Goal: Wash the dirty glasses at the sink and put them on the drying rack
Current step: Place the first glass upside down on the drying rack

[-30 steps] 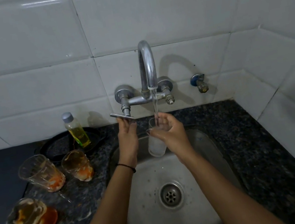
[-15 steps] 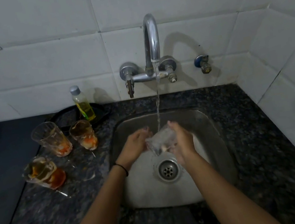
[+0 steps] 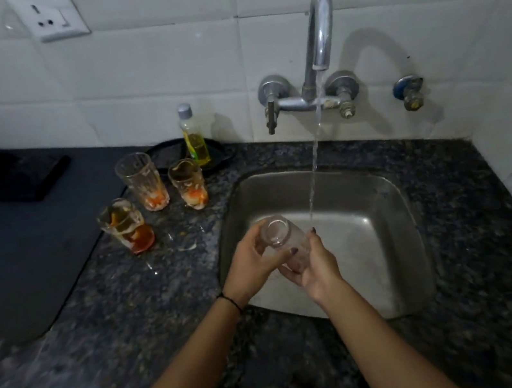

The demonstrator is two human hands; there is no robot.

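Both hands hold one clear glass [image 3: 284, 238] over the left part of the steel sink [image 3: 379, 207]; the glass is tilted, its mouth pointing up and left. My left hand [image 3: 253, 267] wraps it from the left, my right hand [image 3: 315, 265] cups it from below and right. Water runs from the chrome tap [image 3: 320, 27] in a thin stream [image 3: 313, 167] that falls just right of the glass. Three dirty glasses with orange residue stand on the counter left of the sink: one [image 3: 141, 182], another [image 3: 187, 183], and a third [image 3: 126, 227]. No drying rack is in view.
A bottle of yellow dish soap [image 3: 193, 136] stands on a dark round tray [image 3: 166, 154] by the wall. A dark mat [image 3: 2, 243] covers the counter's left side. The speckled granite counter [image 3: 479, 258] surrounds the sink. A second valve [image 3: 409, 93] and a wall socket [image 3: 48, 16] are on the tiles.
My left hand left the tap handle and joined my right on the glass. The glass came down out of the stream, low into the sink's left side. My view shifted left.
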